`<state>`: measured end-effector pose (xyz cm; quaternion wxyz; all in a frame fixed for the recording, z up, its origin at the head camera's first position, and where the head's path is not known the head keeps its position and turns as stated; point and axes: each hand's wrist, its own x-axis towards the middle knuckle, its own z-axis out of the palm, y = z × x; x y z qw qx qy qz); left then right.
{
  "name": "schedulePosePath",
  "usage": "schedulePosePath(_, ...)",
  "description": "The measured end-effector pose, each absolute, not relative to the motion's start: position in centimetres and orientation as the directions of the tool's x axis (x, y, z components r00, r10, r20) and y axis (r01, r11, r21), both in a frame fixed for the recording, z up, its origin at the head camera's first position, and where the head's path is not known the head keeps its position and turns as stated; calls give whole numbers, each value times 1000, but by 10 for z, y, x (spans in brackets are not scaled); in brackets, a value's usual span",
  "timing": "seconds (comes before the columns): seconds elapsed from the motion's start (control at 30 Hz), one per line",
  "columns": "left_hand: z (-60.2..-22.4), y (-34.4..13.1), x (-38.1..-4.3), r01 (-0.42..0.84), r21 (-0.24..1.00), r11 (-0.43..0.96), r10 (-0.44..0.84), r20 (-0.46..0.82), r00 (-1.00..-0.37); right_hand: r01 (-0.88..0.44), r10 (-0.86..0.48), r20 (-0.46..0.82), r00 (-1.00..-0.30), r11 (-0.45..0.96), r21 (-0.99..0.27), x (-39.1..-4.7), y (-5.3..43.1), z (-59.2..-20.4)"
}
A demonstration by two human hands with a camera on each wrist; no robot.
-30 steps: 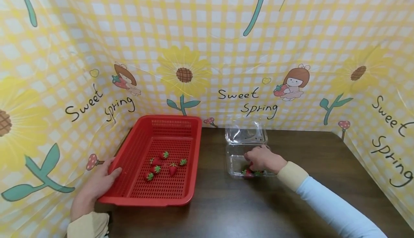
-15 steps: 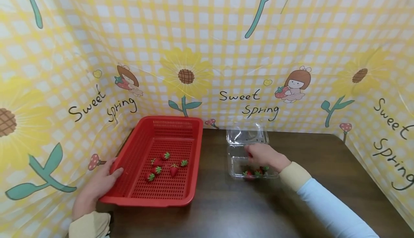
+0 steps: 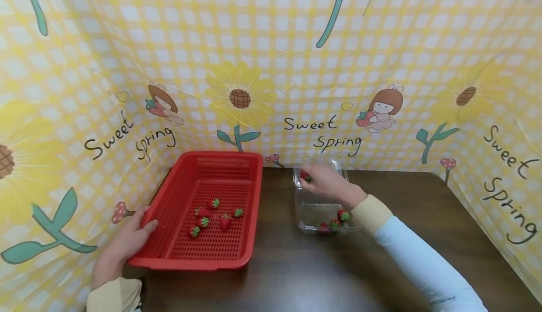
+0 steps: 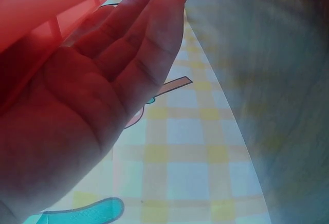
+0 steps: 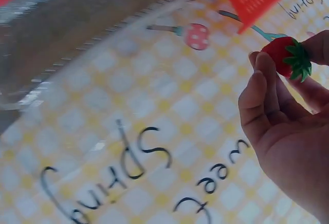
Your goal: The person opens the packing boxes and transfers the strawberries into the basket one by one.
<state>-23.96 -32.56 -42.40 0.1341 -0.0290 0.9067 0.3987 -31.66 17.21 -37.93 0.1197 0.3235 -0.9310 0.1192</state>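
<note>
My right hand (image 3: 326, 182) pinches a strawberry (image 5: 288, 57) between thumb and fingertips, its green leaves facing the palm side in the right wrist view. In the head view this hand is over the back part of a clear plastic clamshell box (image 3: 311, 215), whose lid (image 3: 332, 164) stands open at the back. Several strawberries (image 3: 334, 223) lie along the box's front right. On the left, my left hand (image 3: 127, 236) grips the side rim of a red perforated basket (image 3: 250, 251), thumb over the rim and fingers outside beneath it (image 4: 139, 44). Several strawberries (image 3: 225, 221) are scattered on the basket's floor.
Both containers stand on a dark wooden table (image 3: 288, 274). A yellow checked cloth with printed sunflowers (image 3: 240, 99) and lettering hangs behind the table and along both sides. Between basket and box lies a strip of bare tabletop.
My right hand has lifted a strawberry up from inside the clear box and moved back and left, toward the lid. The strawberries at the box's front are uncovered. My left hand stays on the basket.
</note>
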Motion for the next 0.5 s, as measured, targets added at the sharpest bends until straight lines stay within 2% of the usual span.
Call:
schedulePosePath(0.2, -422, -326, -240, -188, 721, 667, 51, -296, -954, -650, -599, 260, -757, 728, -217, -326, 140, -351)
schedulePosePath(0.5, -424, -327, -242, -172, 719, 674, 66, -290, -955, -676, -646, 203, -736, 713, -185, -342, 93, -342)
